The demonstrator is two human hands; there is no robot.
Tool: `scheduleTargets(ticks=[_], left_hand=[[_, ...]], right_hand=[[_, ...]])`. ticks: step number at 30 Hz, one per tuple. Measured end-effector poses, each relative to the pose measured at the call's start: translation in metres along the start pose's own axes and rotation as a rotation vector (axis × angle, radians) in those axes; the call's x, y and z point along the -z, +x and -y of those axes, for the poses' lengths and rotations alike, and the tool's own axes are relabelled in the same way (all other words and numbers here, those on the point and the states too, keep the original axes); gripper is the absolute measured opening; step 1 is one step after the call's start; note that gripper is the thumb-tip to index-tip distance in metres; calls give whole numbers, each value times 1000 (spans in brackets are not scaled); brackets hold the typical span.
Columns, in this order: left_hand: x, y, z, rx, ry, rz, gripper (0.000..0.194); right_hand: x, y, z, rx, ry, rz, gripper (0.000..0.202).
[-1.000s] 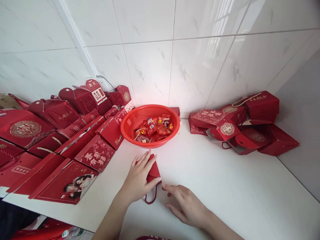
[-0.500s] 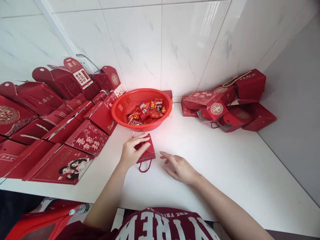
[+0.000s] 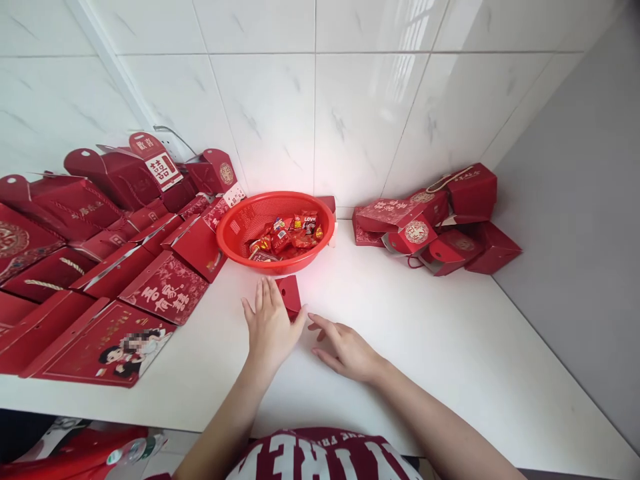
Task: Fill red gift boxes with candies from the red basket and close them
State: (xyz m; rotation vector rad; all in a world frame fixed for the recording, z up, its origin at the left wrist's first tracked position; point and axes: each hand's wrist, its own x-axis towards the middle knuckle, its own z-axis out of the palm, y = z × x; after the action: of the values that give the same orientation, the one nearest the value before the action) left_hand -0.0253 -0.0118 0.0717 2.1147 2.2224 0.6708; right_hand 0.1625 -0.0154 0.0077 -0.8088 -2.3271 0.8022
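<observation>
A small red box (image 3: 289, 293) lies on the white table just in front of the red basket. My left hand (image 3: 273, 325) is over its left and near part, fingers spread and palm down, and hides much of it. Just right of the box, my right hand (image 3: 345, 347) hovers with its fingers apart and nothing in them. The oval red plastic basket (image 3: 235, 248) holds several wrapped candies (image 3: 287, 237).
Rows of red gift boxes (image 3: 165, 287) fill the left side of the white table (image 3: 400, 320). More red boxes (image 3: 425, 220) are heaped at the back right by the tiled wall (image 3: 270, 120). A plastic bottle (image 3: 133, 452) lies below the table's left front.
My left hand has turned flatter and spread over the box, now hiding its cord handle. My right hand stays beside the box. The whole view has shifted slightly.
</observation>
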Motion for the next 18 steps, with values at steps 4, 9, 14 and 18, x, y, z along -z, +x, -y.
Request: scheduleTargets(ticks=[4,9,14,18], left_hand=[[3,2,4,-46,-25,-2,79],[16,0,25,-137,-53,-29,67],[12,-11,53,-248,3,-91,38],[20,-22,63,-118,83,-86,41]], right_hand=[[2,0,-1,-10,-9,14,69],[1,-1,1,-20,4,13,71],[-4,-3,0,-49,37,3,75],[-5,-4,-1,-45,34,17,74]])
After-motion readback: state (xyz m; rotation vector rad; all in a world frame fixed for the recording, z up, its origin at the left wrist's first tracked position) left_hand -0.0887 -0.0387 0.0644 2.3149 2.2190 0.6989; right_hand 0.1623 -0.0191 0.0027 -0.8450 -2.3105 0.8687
